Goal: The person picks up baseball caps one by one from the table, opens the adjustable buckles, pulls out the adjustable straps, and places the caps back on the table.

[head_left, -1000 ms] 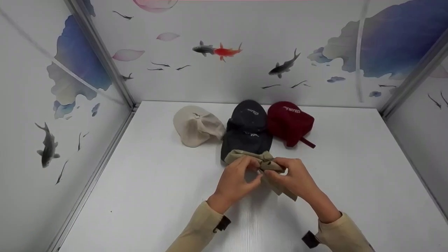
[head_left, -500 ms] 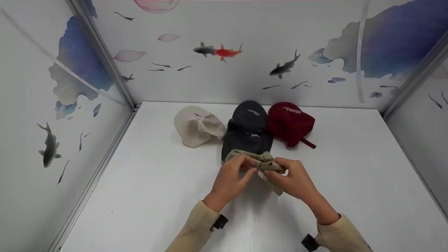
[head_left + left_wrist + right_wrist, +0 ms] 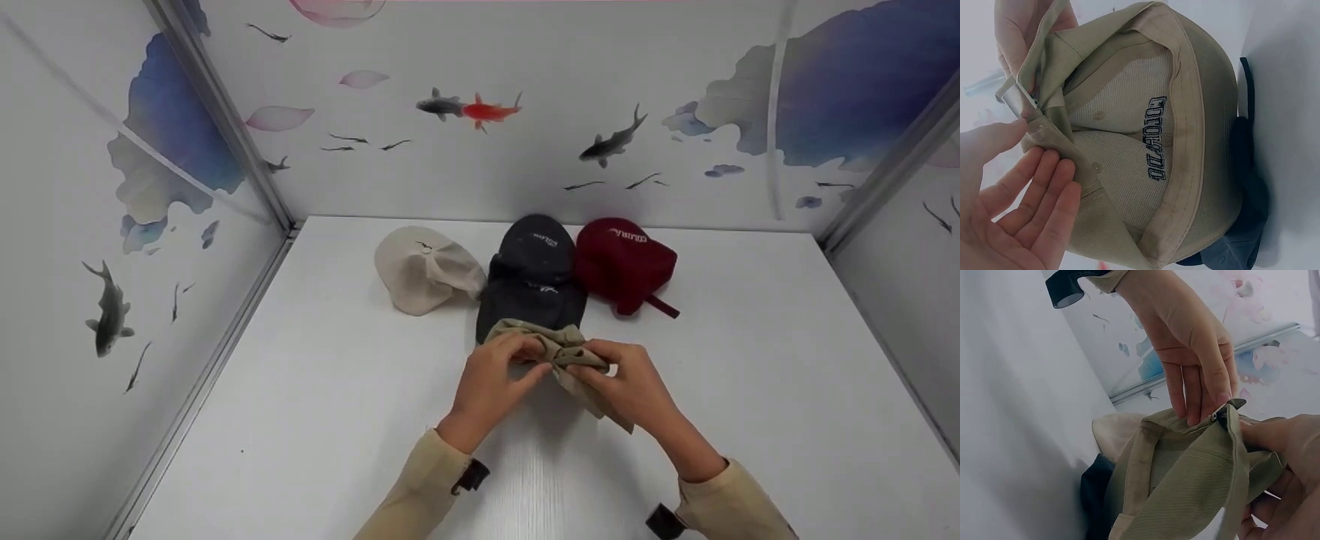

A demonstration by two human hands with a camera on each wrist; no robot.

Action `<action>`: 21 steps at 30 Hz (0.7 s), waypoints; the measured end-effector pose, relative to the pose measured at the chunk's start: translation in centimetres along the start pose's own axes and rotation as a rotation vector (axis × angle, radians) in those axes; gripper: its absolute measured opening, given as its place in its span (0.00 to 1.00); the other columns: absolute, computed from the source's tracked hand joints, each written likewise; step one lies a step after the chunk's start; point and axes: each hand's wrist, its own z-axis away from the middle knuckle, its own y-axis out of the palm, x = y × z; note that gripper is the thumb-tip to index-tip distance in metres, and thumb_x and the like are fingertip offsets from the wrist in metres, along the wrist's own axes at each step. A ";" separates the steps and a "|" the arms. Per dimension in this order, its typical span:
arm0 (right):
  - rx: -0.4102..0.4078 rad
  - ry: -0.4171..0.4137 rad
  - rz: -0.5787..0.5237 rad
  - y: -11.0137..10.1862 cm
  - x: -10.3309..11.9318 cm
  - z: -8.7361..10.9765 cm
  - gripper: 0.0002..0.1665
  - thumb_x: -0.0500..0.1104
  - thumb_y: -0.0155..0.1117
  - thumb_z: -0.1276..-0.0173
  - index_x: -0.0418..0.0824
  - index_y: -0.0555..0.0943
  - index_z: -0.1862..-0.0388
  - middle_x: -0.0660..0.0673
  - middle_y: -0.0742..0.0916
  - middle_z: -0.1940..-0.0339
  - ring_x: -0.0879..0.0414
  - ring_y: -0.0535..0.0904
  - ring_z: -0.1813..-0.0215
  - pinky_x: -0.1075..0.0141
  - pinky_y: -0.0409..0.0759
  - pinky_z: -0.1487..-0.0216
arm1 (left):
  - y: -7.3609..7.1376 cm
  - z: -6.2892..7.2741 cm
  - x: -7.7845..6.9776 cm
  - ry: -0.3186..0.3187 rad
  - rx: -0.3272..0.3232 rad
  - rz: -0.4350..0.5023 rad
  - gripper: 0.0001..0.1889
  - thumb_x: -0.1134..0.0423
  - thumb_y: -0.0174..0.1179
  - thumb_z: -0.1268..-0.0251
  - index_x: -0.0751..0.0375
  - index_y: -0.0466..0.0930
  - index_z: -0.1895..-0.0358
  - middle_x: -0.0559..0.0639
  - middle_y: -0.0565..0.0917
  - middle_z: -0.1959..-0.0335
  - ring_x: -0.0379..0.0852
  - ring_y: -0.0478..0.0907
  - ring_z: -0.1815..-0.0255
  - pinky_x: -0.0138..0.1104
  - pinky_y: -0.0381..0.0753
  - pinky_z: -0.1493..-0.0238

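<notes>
A khaki baseball cap point(image 3: 573, 334) is held up in front of the dark caps, its inside and dark lettering showing in the left wrist view. My left hand point(image 3: 487, 386) pinches the back edge of the cap between thumb and fingertips, beside a small metal buckle point(image 3: 1019, 102) on the strap. From the other side, my right hand point(image 3: 634, 381) grips the strap, thumb and forefinger around its folded part. In the right wrist view the buckle point(image 3: 1229, 409) sits by the left thumb tip. A strap end point(image 3: 611, 412) hangs below the right hand.
Behind the khaki cap, two dark caps point(image 3: 536, 244) lie one before the other on the white table point(image 3: 315, 405). A cream cap point(image 3: 420, 274) is at their left and a dark red cap point(image 3: 622, 262) at their right. Panels with painted fish enclose the table.
My left hand has closed its thumb toward its fingers at the buckle. The strap end below the right hand has shifted. Both hands stay nearly in place, and the other caps are unmoved.
</notes>
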 end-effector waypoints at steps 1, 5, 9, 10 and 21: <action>-0.002 -0.011 0.000 0.1 0.0 0.0 0.07 0.35 0.72 0.38 0.40 0.87 0.61 0.51 0.86 0.72 0.65 0.71 0.70 0.71 0.71 0.66 | 0.0 0.0 0.0 -0.007 0.003 0.002 0.10 0.58 0.70 0.38 0.54 0.84 0.56 0.48 0.86 0.58 0.40 0.84 0.56 0.33 0.84 0.53; -0.010 -0.045 0.000 0.3 -0.1 0.0 0.05 0.34 0.72 0.38 0.41 0.87 0.63 0.53 0.82 0.75 0.66 0.68 0.73 0.72 0.68 0.69 | 0.2 -0.1 -0.2 -0.031 0.009 0.015 0.08 0.61 0.69 0.37 0.55 0.84 0.57 0.48 0.86 0.59 0.40 0.84 0.57 0.32 0.84 0.54; -0.013 -0.070 -0.012 0.4 -0.2 0.0 0.06 0.34 0.71 0.38 0.42 0.87 0.62 0.53 0.83 0.75 0.66 0.68 0.73 0.72 0.69 0.69 | 0.4 -0.1 -0.4 -0.027 0.002 0.000 0.05 0.64 0.68 0.37 0.55 0.83 0.61 0.48 0.85 0.63 0.41 0.84 0.61 0.31 0.84 0.56; -0.012 -0.073 -0.015 0.4 -0.2 0.0 0.06 0.34 0.72 0.38 0.41 0.87 0.62 0.53 0.83 0.74 0.66 0.68 0.73 0.72 0.69 0.68 | 0.5 -0.1 -0.4 -0.024 -0.002 -0.009 0.04 0.65 0.68 0.37 0.54 0.82 0.62 0.47 0.85 0.64 0.40 0.83 0.62 0.31 0.84 0.57; 0.030 -0.088 -0.019 0.6 0.1 0.1 0.05 0.37 0.69 0.35 0.43 0.86 0.60 0.52 0.83 0.73 0.66 0.67 0.74 0.72 0.68 0.70 | 0.6 0.0 -0.2 -0.022 -0.033 -0.075 0.07 0.67 0.65 0.39 0.53 0.75 0.66 0.46 0.80 0.68 0.37 0.80 0.66 0.27 0.81 0.62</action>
